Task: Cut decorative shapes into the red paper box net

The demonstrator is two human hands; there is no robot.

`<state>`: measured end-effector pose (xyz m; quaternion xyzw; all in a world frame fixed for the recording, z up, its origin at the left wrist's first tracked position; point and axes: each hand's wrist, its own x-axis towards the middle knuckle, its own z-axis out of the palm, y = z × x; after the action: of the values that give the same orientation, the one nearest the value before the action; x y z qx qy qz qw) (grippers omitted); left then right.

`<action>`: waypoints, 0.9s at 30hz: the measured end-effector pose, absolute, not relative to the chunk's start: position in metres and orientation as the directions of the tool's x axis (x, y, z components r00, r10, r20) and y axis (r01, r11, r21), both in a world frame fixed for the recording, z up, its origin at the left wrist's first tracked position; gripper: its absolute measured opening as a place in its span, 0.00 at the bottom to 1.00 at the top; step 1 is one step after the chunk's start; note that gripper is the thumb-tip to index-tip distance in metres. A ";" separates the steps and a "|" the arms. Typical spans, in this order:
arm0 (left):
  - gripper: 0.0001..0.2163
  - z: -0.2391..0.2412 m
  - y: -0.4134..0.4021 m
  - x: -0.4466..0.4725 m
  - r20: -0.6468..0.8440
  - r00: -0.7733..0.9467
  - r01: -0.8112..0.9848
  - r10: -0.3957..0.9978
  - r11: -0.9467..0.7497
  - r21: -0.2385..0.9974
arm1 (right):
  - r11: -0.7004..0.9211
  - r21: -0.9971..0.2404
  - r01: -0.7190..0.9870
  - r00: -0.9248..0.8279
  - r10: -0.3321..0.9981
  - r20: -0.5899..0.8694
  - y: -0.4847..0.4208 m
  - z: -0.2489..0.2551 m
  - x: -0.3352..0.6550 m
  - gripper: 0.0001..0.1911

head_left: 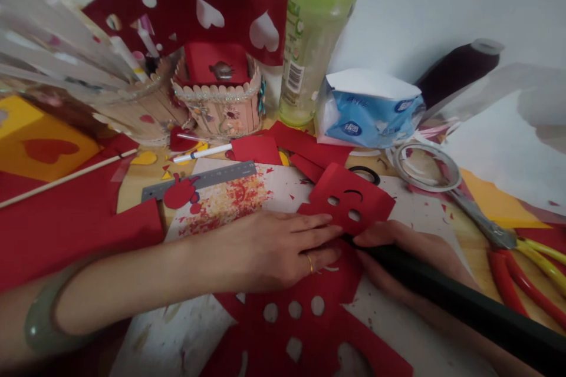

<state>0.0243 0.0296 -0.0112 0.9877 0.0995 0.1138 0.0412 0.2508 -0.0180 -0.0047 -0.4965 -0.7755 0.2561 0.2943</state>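
My left hand [287,247], with a ring on one finger, lies flat and presses on red paper. A red paper piece [325,191] under its fingertips has two oval holes and a dark curved mark. In my right hand [398,241] is a long black pen-like tool [424,274], its tip low on the paper beside my left fingertips. Whether it is a pen or a craft knife I cannot tell. Below my left hand spreads a larger red paper cutout [305,330] with round holes and other cut shapes.
Scissors [504,238] with red and yellow handles lie at right, near a tape roll [427,166]. Behind stand a green-labelled bottle [316,41], a blue tissue pack [371,109] and a stick-sided box [225,109]. A grey ruler [221,174] and paper scraps lie left.
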 end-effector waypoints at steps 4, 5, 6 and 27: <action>0.14 -0.010 0.028 0.026 0.151 0.961 0.221 0.232 -0.971 0.087 | 0.408 -0.656 0.635 -0.331 0.911 0.246 -0.019 -0.007 0.250 0.06; 0.14 -0.009 0.028 0.026 0.146 0.960 0.231 0.240 -0.970 0.075 | 0.419 -0.649 0.635 -0.337 0.906 0.255 -0.019 -0.007 0.251 0.07; 0.13 -0.008 0.027 0.026 0.146 0.958 0.242 0.249 -0.968 0.064 | 0.428 -0.644 0.634 -0.343 0.902 0.262 -0.019 -0.008 0.251 0.07; 0.13 -0.008 0.026 0.027 0.170 0.951 0.243 0.258 -0.964 0.109 | 0.501 -0.514 0.696 -0.387 0.865 0.318 -0.022 -0.011 0.252 0.07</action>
<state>0.0272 0.0259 -0.0085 0.9867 0.1269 0.0919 0.0432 0.2520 -0.0215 -0.0107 -0.4767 -0.8191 0.1500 0.2816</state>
